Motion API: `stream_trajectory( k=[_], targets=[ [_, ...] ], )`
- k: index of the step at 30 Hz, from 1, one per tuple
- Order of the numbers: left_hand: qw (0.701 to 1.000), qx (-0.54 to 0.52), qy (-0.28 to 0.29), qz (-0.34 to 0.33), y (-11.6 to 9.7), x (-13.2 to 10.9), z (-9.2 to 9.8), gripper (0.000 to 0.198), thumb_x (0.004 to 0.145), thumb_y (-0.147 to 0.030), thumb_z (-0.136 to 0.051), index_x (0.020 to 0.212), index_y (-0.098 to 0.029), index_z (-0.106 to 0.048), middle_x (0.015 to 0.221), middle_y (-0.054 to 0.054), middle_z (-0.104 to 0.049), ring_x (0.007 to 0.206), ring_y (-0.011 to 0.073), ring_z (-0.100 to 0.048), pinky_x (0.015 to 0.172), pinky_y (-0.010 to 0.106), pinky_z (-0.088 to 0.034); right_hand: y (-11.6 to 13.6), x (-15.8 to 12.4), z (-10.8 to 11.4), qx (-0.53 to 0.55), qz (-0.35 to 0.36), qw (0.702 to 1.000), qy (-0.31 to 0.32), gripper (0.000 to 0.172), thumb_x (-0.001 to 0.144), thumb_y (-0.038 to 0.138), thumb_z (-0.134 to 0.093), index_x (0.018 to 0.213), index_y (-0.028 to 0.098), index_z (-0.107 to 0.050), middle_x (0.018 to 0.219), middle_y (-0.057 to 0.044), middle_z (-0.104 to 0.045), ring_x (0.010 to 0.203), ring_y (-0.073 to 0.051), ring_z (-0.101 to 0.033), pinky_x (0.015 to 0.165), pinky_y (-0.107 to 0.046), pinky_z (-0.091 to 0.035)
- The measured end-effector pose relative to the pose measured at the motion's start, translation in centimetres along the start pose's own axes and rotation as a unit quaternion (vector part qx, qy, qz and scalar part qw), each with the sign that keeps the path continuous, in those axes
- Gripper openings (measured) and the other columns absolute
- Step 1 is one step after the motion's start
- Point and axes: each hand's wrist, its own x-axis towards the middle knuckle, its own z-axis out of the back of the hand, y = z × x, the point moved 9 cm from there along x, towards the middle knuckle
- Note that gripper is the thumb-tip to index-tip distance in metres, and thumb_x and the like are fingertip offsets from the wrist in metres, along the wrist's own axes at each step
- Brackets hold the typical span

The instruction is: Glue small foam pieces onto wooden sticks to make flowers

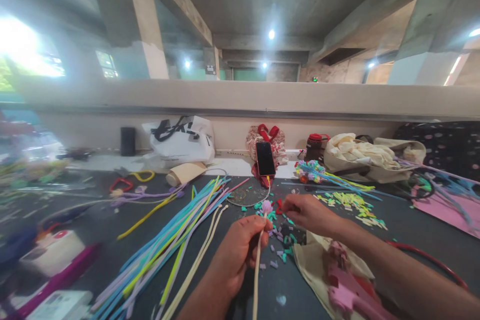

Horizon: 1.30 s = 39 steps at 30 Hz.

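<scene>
The left hand (240,250) is clenched round a cream stem (257,280), held upright with a small pink bud (267,206) at its top. The right hand (307,212) sits just right of the bud, fingertips pinched on the scraps (279,232); what they hold is too small to tell. Coloured scraps lie under and round the bud. Left of the bud fans a bundle of strips (176,240). Behind the bud a phone (265,158) stands propped. A pink tool (348,287) lies on cloth (311,265), right of the stem.

Cream stem (257,280), lilac bud (267,206), red-cased phone (265,159).
</scene>
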Motion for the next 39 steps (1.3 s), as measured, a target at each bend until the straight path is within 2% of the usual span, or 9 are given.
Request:
stream_trajectory(
  k=[3, 6, 10, 12, 21, 28, 32, 36, 39],
  targets=[
    [1.000, 0.008, 0.007, -0.005, 0.1, 0.1, -0.1, 0.018, 0.068, -0.031, -0.055, 0.067, -0.014, -0.056, 0.042, -0.008, -0.044, 0.030, 0.0009, -0.028, 0.031, 0.014, -0.015, 1.1, -1.6, 1.6, 0.050, 0.014, 0.998, -0.022, 0.024, 0.073, 0.008, -0.045, 0.087, 0.019, -0.060, 0.076, 0.001, -0.062, 0.067, -0.010, -0.055, 0.059, -0.018, -0.038],
    [1.000, 0.016, 0.014, -0.014, 0.2, 0.1, -0.2, 0.020, 0.065, -0.032, -0.060, 0.068, -0.013, -0.057, 0.041, -0.008, -0.047, 0.029, 0.0007, -0.030, 0.030, 0.013, -0.017, 1.7, -2.6, 2.4, 0.163, 0.021, 0.985, -0.047, 0.017, 0.073, 0.010, -0.049, 0.081, 0.018, -0.063, 0.075, 0.000, -0.060, 0.068, -0.011, -0.054, 0.061, -0.019, -0.038],
    [0.999, 0.026, 0.026, -0.010, 0.7, 0.3, -0.6, 0.024, 0.062, -0.035, -0.065, 0.065, -0.013, -0.055, 0.041, -0.007, -0.049, 0.027, 0.0005, -0.031, 0.028, 0.013, -0.018, 0.7, -2.8, 1.4, 0.301, -0.037, 0.952, -0.044, 0.010, 0.072, 0.017, -0.054, 0.073, 0.016, -0.064, 0.063, 0.002, -0.058, 0.056, -0.010, -0.050, 0.050, -0.018, -0.036],
    [0.999, 0.028, 0.028, -0.006, 1.1, 0.4, -0.8, 0.026, 0.061, -0.036, -0.066, 0.062, -0.013, -0.054, 0.040, -0.006, -0.050, 0.026, 0.0004, -0.032, 0.028, 0.013, -0.018, 0.4, -2.8, 0.8, 0.334, -0.054, 0.940, -0.044, 0.010, 0.072, 0.018, -0.055, 0.071, 0.016, -0.064, 0.061, 0.002, -0.057, 0.053, -0.009, -0.048, 0.048, -0.018, -0.036],
    [0.998, 0.062, 0.001, -0.017, 2.3, 1.0, -0.9, 0.027, 0.060, -0.037, -0.067, 0.062, -0.013, -0.053, 0.044, -0.003, -0.056, 0.026, 0.0023, -0.037, 0.027, 0.013, -0.025, 1.8, -3.8, 1.3, 0.207, -0.038, 0.975, -0.074, 0.005, 0.067, 0.016, -0.059, 0.062, 0.016, -0.061, 0.057, 0.003, -0.055, 0.052, -0.008, -0.048, 0.049, -0.017, -0.033],
    [0.995, 0.100, 0.019, -0.017, 2.6, 1.3, -1.0, 0.030, 0.060, -0.040, -0.066, 0.062, -0.013, -0.054, 0.046, -0.002, -0.056, 0.027, 0.0023, -0.038, 0.028, 0.014, -0.027, 3.2, -4.2, 1.1, 0.142, -0.015, 0.985, -0.095, 0.007, 0.067, 0.014, -0.056, 0.063, 0.016, -0.062, 0.059, 0.002, -0.055, 0.053, -0.009, -0.048, 0.049, -0.019, -0.031],
    [0.995, 0.092, 0.034, -0.021, 2.7, 1.1, -1.3, 0.032, 0.062, -0.043, -0.064, 0.059, -0.013, -0.053, 0.042, -0.003, -0.054, 0.027, 0.0021, -0.037, 0.029, 0.014, -0.026, 2.7, -4.1, 1.0, 0.207, -0.037, 0.973, -0.091, 0.006, 0.065, 0.012, -0.057, 0.063, 0.016, -0.062, 0.059, 0.003, -0.055, 0.054, -0.009, -0.049, 0.050, -0.018, -0.033],
    [0.995, 0.086, 0.045, -0.016, 2.8, 1.0, -1.6, 0.033, 0.063, -0.044, -0.063, 0.057, -0.013, -0.053, 0.040, -0.004, -0.051, 0.026, 0.0019, -0.035, 0.029, 0.014, -0.025, 1.7, -3.8, 0.1, 0.337, -0.059, 0.938, -0.055, 0.003, 0.064, 0.013, -0.059, 0.062, 0.014, -0.060, 0.056, 0.004, -0.052, 0.051, -0.008, -0.047, 0.048, -0.017, -0.033],
    [0.996, 0.074, 0.053, -0.018, 2.7, 0.9, -1.8, 0.034, 0.063, -0.044, -0.063, 0.056, -0.012, -0.053, 0.041, -0.003, -0.051, 0.026, 0.0016, -0.034, 0.029, 0.014, -0.024, 1.5, -3.7, -0.2, 0.387, -0.054, 0.919, -0.046, 0.003, 0.065, 0.014, -0.059, 0.062, 0.014, -0.060, 0.058, 0.004, -0.053, 0.052, -0.008, -0.046, 0.049, -0.018, -0.035]
  ],
)
